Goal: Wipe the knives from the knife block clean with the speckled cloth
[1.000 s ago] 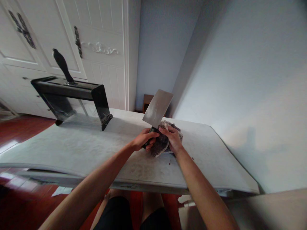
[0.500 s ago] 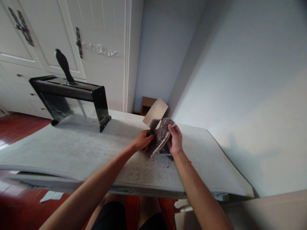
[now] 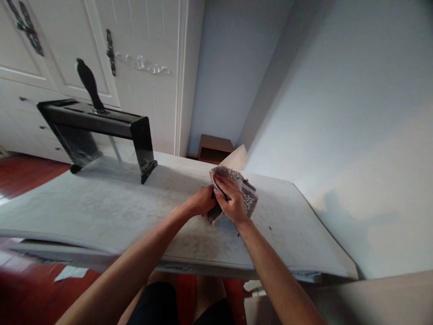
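Note:
My left hand is closed round the handle of a cleaver, whose handle is hidden. The cleaver's broad blade points away from me, and only its far corner shows above the cloth. My right hand presses a dark speckled cloth over the blade, fingers wrapped on the fabric. Both hands meet above the middle of the pale table.
A black knife block with one dark-handled knife standing in it sits at the table's far left. White cabinet doors stand behind it, a small wooden stool in the corner, a plain wall on the right. Dark crumbs lie near my right wrist.
The cleaver blade has tilted down and away, and my right hand has brought the cloth up over it, covering most of the blade.

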Tool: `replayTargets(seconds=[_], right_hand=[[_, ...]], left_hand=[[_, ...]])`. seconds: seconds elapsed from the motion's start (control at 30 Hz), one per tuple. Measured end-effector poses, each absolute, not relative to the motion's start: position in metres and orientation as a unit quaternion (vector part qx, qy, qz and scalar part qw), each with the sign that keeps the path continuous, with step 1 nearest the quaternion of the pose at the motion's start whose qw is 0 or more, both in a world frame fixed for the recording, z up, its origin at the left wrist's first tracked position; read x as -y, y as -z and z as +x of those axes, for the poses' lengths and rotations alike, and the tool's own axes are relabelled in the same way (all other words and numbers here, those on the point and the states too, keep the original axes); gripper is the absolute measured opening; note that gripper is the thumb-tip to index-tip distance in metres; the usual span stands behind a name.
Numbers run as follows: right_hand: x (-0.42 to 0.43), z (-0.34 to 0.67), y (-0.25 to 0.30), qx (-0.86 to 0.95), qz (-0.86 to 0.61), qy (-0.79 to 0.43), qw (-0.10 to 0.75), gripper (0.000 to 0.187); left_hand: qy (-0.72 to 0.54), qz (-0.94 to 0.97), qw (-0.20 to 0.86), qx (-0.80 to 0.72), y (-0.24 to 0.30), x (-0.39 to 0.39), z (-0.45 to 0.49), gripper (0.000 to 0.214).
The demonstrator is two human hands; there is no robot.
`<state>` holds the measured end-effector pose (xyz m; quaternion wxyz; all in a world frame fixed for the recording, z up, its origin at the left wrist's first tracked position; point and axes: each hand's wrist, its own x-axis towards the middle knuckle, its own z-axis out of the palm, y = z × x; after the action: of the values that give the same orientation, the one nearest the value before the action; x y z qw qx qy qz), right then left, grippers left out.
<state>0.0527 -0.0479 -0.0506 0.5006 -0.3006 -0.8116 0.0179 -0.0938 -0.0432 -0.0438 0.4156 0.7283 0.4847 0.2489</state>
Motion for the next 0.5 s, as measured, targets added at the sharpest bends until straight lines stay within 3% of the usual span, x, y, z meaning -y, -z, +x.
replayTargets(seconds=[0.23, 0.5], right_hand=[[0.032, 0.059, 0.058, 0.79, -0.312, 0.103, 0.519, 0.059], [0.016, 0.071, 0.063, 0.739, -0.36, 0.141, 0.552, 0.053]], left_hand=[[-0.216, 0.77, 0.351, -0.487, 0.036, 0.045, -0.097, 0.027], [-0.157, 0.777, 0.355, -0.495, 0.037, 0.041, -0.104, 0.026]])
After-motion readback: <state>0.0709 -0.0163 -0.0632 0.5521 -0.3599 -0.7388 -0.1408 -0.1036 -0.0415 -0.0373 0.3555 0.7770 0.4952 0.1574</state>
